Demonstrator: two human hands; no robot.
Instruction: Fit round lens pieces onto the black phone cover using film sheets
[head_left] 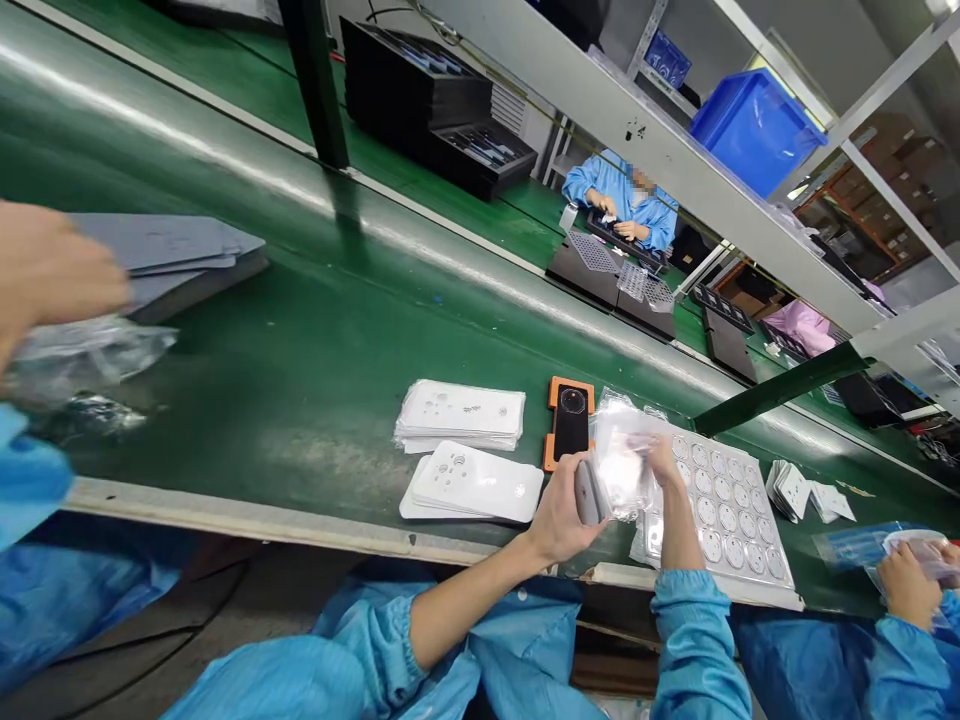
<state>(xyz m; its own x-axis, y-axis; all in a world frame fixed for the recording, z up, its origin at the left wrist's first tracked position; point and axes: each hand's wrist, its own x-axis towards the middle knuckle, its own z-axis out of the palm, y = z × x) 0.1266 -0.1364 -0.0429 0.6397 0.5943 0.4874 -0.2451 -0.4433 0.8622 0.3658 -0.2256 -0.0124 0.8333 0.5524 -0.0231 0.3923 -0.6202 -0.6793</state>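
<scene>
My left hand (pixel 559 515) is wrapped round a small grey flat-sided piece (pixel 589 492), perhaps a phone or a stack of panels. Close beside it, my right hand (pixel 661 462) pinches a clear plastic sleeve (pixel 624 465) that shines in the light. Whether the grey piece is partly inside the sleeve, I cannot tell. Behind my left hand a black phone back panel (pixel 572 420) sits in an orange holder (pixel 551 447). To the left lie two stacks of white phone-shaped sheets with camera cutouts, a rear stack (pixel 487 410) and a front stack (pixel 487 485).
A white sheet of round stickers (pixel 739 510) lies right of my hands. Co-workers' hands flank me, one blurred hand (pixel 60 265) by grey sheets (pixel 172 240), another hand (pixel 907 585) holding plastic. A green post (pixel 780 388) and long metal rail (pixel 450 265) run behind.
</scene>
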